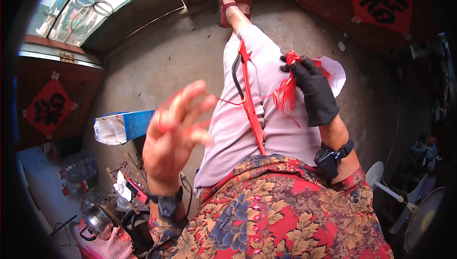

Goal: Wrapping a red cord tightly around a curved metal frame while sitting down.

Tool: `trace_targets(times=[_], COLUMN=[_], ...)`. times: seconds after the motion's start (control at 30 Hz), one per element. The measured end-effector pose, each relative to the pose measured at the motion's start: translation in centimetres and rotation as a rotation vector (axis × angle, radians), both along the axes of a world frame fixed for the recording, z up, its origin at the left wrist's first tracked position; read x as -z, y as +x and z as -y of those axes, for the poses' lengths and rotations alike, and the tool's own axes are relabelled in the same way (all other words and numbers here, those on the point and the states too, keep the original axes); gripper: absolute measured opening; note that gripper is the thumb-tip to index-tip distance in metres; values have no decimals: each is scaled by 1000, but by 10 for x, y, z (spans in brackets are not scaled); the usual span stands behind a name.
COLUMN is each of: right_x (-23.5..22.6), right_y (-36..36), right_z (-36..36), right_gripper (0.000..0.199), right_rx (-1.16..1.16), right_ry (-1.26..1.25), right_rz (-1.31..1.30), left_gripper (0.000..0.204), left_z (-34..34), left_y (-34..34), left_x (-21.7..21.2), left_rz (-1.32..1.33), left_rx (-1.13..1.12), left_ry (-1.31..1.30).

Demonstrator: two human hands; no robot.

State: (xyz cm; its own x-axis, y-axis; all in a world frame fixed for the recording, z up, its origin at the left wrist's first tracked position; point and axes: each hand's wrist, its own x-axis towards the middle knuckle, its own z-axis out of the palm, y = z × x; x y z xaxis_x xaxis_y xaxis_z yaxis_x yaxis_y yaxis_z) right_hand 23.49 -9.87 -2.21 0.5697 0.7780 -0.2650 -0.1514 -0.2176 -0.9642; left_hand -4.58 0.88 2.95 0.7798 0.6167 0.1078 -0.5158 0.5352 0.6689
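Note:
My left hand point(176, 128) is raised left of my lap, its bare fingers smeared by motion. A thin red cord point(231, 102) runs from near its fingertips toward a long red strip point(252, 111) lying along my thighs. Beside the strip's far end curves a black handle-like piece point(235, 73). On the right, my right hand point(312, 85) wears a black fingerless glove and is closed on a bundle of red yarn point(285, 90). Its loose strands hang over my right thigh. Whether my left fingers grip the cord is unclear from the blur.
A blue box with white plastic point(112, 130) stands on the floor at left. Near it are a clear bottle point(78, 166) and a metal kettle point(100, 221). A white fan point(423, 216) is at lower right. Past my right hand lies a white round object point(337, 77).

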Motion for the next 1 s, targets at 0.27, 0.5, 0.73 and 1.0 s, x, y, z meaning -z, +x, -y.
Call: trace_targets(times=[0.27,0.5,0.73,1.0], right_x=[7,-10,-49,-90], right_y=[-46,-33,-71,-48], right_z=[-26,-16,-35,20], right_gripper=[25,41,48,8], right_rx=[-278,-188,-400,-533], right_ry=[-20,-40,319,161], right_rz=[49,1,1130,-401], left_gripper=[31,21,9,19], left_z=[2,-12,-3,-34], left_y=[68,40,-19,-50], left_x=[71,56,-57,-39], left_rz=[-633,-528,45,-618], left_rx=[88,-103,-153,-579], left_ry=[30,-394,-52,278])
